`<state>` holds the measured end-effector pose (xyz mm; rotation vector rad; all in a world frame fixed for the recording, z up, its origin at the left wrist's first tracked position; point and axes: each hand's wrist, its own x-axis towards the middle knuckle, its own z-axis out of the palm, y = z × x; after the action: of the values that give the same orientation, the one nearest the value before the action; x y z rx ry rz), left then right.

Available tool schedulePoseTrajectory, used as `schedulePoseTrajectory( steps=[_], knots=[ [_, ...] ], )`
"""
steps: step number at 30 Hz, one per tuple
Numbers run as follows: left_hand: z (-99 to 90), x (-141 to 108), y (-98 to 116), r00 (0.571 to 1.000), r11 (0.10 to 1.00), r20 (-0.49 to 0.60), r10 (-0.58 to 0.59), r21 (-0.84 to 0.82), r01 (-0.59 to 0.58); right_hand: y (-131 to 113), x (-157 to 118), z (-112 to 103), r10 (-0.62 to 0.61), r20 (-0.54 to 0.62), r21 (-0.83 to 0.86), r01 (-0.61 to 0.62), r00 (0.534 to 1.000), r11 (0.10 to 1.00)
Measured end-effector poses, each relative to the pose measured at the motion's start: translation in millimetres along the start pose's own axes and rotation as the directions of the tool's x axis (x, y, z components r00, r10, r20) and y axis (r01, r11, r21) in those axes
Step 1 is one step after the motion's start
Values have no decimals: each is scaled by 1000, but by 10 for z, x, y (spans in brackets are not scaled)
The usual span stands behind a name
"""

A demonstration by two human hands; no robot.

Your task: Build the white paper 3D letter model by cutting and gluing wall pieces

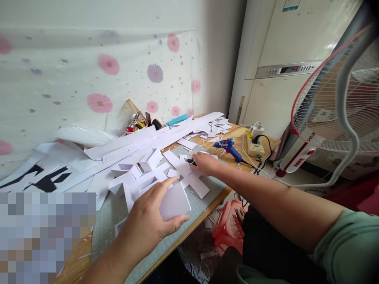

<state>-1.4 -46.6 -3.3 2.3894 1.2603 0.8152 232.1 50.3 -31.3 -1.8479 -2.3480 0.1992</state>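
My left hand (pixel 148 217) is curled around a small square white board piece (pixel 176 201), fingers at its upper edge and thumb near its lower edge. Farther right, my right hand (pixel 204 163) is closed on a small black-ended tool (pixel 191 161), mostly hidden by the fingers, so its kind is unclear. It rests over a flat cross-shaped white board cutout (pixel 199 187) on the grey-green cutting mat (pixel 111 225). Behind my left hand stands a white board model (pixel 127 181) with upright walls and box-like parts.
A blue glue gun (pixel 231 150) lies right of the mat, near a power strip (pixel 255 146) with cables. White strips and scraps (pixel 213 128) cover the table's back. A fan (pixel 331 90) stands at the right. Below the edge is a red plastic stool (pixel 227 223).
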Motion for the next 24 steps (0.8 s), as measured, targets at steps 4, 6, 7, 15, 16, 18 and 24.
schedulePoseTrajectory(
  steps=[4,6,7,15,16,18,24],
  knots=[
    [-37,-6,-50,999,993,45,-24,-118,30,-51,-85,-83,-66,-19,22,66,998,998],
    [-69,0,-68,999,980,40,10,-199,-2,-110,-189,-197,-90,-62,37,92,994,995],
    [-82,5,-75,1000,973,11,28,-229,-25,-148,-252,-259,-106,-94,60,112,990,992],
    [-76,83,-14,993,828,96,70,-561,-4,-437,-638,-371,-478,-294,854,452,827,256],
    [-91,107,-5,987,822,135,82,-569,10,-428,-647,-368,-474,-295,869,439,830,228],
    [-155,167,-22,973,866,216,86,-499,34,-334,-650,-400,-445,-254,896,383,858,226],
    [-399,323,-276,991,1000,131,8,-24,-5,241,-640,-600,-540,-80,896,298,838,329]
  ],
)
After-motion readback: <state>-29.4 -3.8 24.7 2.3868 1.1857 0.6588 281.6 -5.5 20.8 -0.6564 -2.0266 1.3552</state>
